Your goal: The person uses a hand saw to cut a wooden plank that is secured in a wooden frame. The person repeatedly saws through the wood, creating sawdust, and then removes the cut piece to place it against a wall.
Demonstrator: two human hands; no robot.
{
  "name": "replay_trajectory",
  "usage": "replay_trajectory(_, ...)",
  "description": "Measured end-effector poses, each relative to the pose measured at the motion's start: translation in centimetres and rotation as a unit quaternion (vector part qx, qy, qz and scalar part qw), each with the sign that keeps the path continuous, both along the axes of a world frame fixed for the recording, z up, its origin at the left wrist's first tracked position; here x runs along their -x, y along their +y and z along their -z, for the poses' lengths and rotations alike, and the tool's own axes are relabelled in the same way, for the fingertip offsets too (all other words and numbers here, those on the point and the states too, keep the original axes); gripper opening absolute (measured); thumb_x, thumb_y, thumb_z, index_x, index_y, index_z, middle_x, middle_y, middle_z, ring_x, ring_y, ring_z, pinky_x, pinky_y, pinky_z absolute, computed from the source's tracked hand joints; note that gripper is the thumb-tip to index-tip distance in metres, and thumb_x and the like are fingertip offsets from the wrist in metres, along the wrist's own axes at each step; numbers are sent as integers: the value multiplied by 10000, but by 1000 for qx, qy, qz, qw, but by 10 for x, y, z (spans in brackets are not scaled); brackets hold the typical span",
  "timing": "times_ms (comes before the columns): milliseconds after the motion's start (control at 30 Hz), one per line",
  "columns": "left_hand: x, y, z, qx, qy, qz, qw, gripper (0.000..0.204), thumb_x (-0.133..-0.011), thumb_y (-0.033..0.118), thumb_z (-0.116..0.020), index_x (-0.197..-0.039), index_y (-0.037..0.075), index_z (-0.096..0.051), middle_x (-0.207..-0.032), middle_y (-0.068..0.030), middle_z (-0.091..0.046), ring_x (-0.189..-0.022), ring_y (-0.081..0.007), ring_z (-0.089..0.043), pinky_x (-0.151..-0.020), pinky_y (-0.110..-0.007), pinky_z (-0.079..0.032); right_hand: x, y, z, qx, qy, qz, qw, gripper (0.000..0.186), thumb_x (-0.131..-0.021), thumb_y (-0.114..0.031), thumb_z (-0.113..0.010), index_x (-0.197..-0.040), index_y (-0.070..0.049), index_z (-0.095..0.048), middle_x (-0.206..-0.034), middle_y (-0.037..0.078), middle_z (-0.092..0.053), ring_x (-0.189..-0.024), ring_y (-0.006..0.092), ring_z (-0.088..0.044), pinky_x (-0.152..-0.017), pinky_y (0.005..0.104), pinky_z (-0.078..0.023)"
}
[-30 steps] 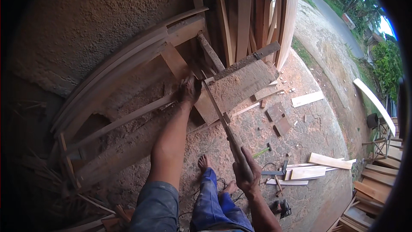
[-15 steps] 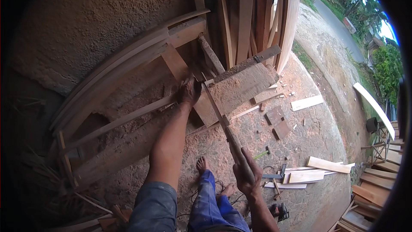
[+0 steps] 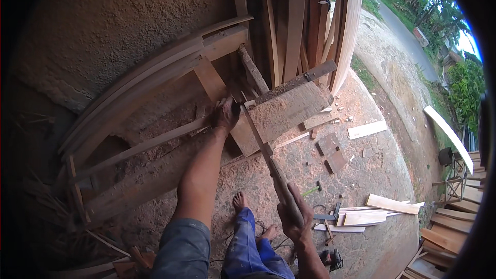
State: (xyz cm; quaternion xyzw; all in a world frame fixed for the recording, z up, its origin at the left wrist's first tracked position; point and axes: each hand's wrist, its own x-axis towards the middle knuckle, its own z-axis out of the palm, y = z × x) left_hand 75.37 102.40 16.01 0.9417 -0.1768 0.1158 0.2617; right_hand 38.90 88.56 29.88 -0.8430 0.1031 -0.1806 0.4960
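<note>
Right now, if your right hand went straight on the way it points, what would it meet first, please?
Beyond the long tool it grips, the right hand would probably first meet the dusty plank, though depth is unclear.

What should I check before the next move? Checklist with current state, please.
1. Right hand around the long tool's handle: ok.
2. Left hand on the wooden strip: ok.
3. Left hand well clear of the tool's far end: not ok, close beside it.
4. Dust-free board: not ok, sawdust on top.
5. Bare feet protected: not ok.
6. Strip firmly fixed: cannot tell.
</note>
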Motion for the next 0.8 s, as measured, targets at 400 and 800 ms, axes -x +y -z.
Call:
replay_trajectory(400,3,-3,-2,23,-11,-8,1000,257,-932,326,-576,-970,74,-611,-987,-193,-644,-975,-417,-601,-857,-515,-472,-55,3,-5,-64,54,-7,996,570,-901,-217,-739,-1392,-11,-537,-1183,223,-692,-1045,311,-715,-872,358,-555)
replay_trajectory(800,4,-5,7,16,-27,-6,999,278,-961,369,-550,-975,99,-617,-1049,-157,-644,-1019,-392,-597,-882,-533,-452,-50,1,9,-24,-14,-23,999,557,-891,-174,-730,-1394,-30,-539,-1227,217,-676,-984,340,-726,-800,361,-572)
